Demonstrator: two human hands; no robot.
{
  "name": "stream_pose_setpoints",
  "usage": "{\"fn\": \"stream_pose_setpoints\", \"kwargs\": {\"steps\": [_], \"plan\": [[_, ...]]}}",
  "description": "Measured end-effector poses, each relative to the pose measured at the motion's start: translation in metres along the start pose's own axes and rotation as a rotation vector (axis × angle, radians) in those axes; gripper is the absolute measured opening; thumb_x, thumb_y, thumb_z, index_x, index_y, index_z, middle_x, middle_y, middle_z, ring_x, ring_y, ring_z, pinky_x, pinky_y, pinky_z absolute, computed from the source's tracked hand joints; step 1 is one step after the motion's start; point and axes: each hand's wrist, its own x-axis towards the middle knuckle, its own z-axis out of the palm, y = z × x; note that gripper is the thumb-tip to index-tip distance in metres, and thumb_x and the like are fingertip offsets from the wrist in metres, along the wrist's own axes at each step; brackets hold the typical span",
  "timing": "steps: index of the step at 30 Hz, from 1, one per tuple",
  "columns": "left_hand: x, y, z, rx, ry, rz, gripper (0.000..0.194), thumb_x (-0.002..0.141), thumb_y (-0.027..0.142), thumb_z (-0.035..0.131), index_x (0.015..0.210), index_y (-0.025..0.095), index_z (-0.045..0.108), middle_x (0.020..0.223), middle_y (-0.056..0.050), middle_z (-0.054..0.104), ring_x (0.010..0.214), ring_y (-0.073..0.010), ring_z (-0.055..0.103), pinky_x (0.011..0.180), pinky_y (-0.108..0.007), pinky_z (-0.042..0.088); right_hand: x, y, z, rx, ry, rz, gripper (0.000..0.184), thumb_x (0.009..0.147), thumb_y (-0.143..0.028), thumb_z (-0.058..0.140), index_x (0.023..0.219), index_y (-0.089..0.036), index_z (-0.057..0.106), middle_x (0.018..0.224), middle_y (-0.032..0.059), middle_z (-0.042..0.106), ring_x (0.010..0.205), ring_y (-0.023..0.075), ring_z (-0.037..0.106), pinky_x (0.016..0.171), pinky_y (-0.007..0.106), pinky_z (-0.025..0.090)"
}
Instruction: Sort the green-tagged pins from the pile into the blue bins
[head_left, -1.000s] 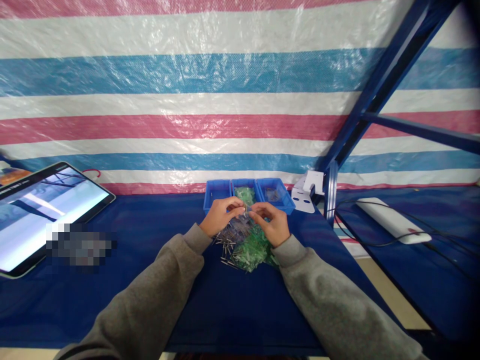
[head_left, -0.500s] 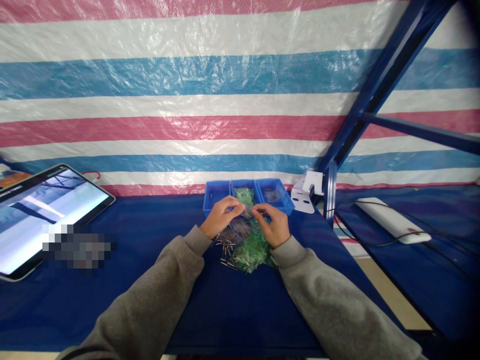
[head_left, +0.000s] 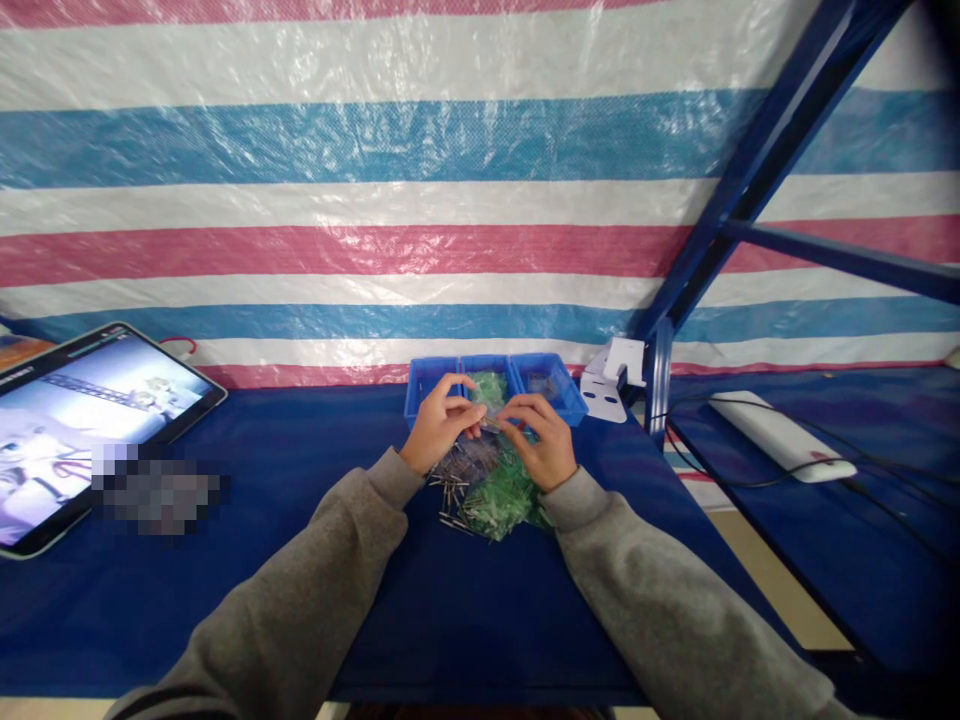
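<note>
Left hand [head_left: 435, 430], right hand [head_left: 549, 445] | we pinch a slim piece [head_left: 491, 422] narrowly — probably for fine control | metal pins [head_left: 448, 490] close below — likely for short reach

A dark blue table [head_left: 465, 620] carries a tablet [head_left: 97, 410], blue bins [head_left: 568, 408], green plastic packets [head_left: 495, 502] and loose metal pins [head_left: 448, 488].

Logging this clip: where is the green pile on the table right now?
In the head view, the green pile lies below centre, between the metal pins on its left and the right sleeve.
</note>
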Motion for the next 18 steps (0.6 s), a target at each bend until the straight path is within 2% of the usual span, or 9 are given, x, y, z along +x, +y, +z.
{"fn": "stream_pose_setpoints", "kwargs": {"steps": [3, 6, 8, 11, 13, 15, 18], "plan": [[-0.0008, 0.0024, 0.0002, 0.135, -0.016, 0.062, 0.03, 0.085, 0.037, 0.057, 0.108, 0.018, 0.053, 0.076, -0.002, 0.06, 0.063, -0.0114, 0.058, 0.059, -0.024, 0.048, -0.0001, 0.0009, 0.0007, 0.015, -0.007, 0.048, 0.012, 0.086, -0.027, 0.055, 0.084, -0.02, 0.065, 0.082, 0.0051, 0.064, 0.073, 0.0164, 0.059, 0.065, 0.03, 0.05], [-0.0004, 0.0041, -0.0022, 0.369, -0.001, 0.183, 0.024, 0.081, 0.038, 0.062, 0.091, 0.016, 0.065, 0.092, -0.006, 0.058, 0.079, -0.0142, 0.057, 0.067, -0.025, 0.047, -0.0009, 0.0016, 0.0018, 0.047, -0.004, 0.123, 0.012, 0.084, -0.03, 0.059, 0.08, -0.02, 0.065, 0.075, 0.003, 0.066, 0.066, 0.0154, 0.059, 0.064, 0.03, 0.049], [0.0002, 0.004, -0.0039, 0.437, 0.017, 0.219, 0.023, 0.079, 0.037, 0.064, 0.084, 0.015, 0.066, 0.094, -0.007, 0.059, 0.084, -0.0157, 0.057, 0.071, -0.026, 0.046, -0.002, 0.0024, 0.0027, 0.088, -0.018, 0.18, 0.013, 0.082, -0.032, 0.061, 0.079, -0.019, 0.065, 0.073, 0.0025, 0.066, 0.064, 0.0153, 0.059, 0.063, 0.029, 0.049], [0.0006, 0.0024, -0.0042, 0.363, -0.019, 0.129, 0.025, 0.083, 0.037, 0.059, 0.081, 0.013, 0.064, 0.081, -0.005, 0.062, 0.076, -0.0147, 0.058, 0.07, -0.026, 0.045, -0.0038, 0.0036, 0.0033, 0.154, -0.055, 0.238, 0.016, 0.085, -0.033, 0.057, 0.085, -0.019, 0.065, 0.07, 0.0014, 0.065, 0.058, 0.014, 0.059, 0.06, 0.029, 0.05], [0.0005, 0.0014, -0.0033, 0.246, -0.054, 0.053, 0.028, 0.084, 0.039, 0.057, 0.08, 0.012, 0.062, 0.07, -0.003, 0.061, 0.066, -0.0127, 0.057, 0.066, -0.025, 0.045, -0.0042, 0.0034, 0.0027, 0.173, -0.056, 0.229, 0.019, 0.088, -0.031, 0.053, 0.098, -0.019, 0.064, 0.074, 0.0017, 0.064, 0.058, 0.0132, 0.059, 0.059, 0.028, 0.051], [0.0006, 0.001, -0.0025, 0.13, -0.06, 0.009, 0.031, 0.084, 0.041, 0.057, 0.077, 0.011, 0.06, 0.064, -0.002, 0.059, 0.059, -0.0109, 0.055, 0.061, -0.024, 0.045, -0.0035, 0.0021, 0.0014, 0.149, -0.045, 0.176, 0.025, 0.088, -0.03, 0.052, 0.109, -0.021, 0.061, 0.087, 0.004, 0.063, 0.063, 0.0134, 0.06, 0.06, 0.028, 0.052], [0.0014, 0.001, -0.0026, 0.042, -0.062, -0.038, 0.033, 0.083, 0.042, 0.058, 0.073, 0.011, 0.057, 0.059, -0.001, 0.058, 0.053, -0.01, 0.054, 0.057, -0.023, 0.045, -0.0014, -0.0005, -0.0003, 0.081, -0.022, 0.069, 0.026, 0.086, -0.028, 0.055, 0.111, -0.023, 0.062, 0.106, 0.0078, 0.057, 0.072, 0.0141, 0.06, 0.061, 0.029, 0.052]]}}
